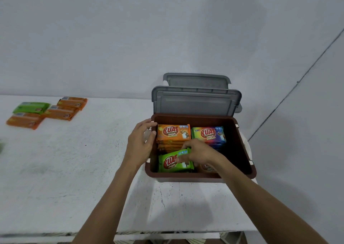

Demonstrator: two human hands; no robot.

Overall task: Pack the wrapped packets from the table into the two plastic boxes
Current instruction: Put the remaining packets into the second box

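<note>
1. Step in hand: you are setting a green packet (172,162) into the brown box (243,150), which stands at the right edge of the worktop (78,169) with its grey lid (195,102) tipped up behind it.
2. Your right hand (197,152) is inside the box and pinches the green packet by its far right corner. The packet lies tilted in the box's near left part, not yet flat.
3. Your left hand (141,141) is on the box's left rim with its fingers loosely bent. Whether it grips the rim or only rests there, I cannot tell.
4. Already packed: an orange stack (174,133) at the far left and a multicoloured packet (208,133) at the far right. Another packet shows partly under your right wrist.
5. Next move, as I judge it: lay the green packet flat against the near wall, let go and lift your right hand out.
6. To be packed: one green bar (31,107) and three orange bars (61,113) near the worktop's far left corner, well apart from the box, so it will be a long reach.
7. A second lid (197,79) rises behind the first. The box beneath it is hidden, so I cannot tell how full it is.
</note>
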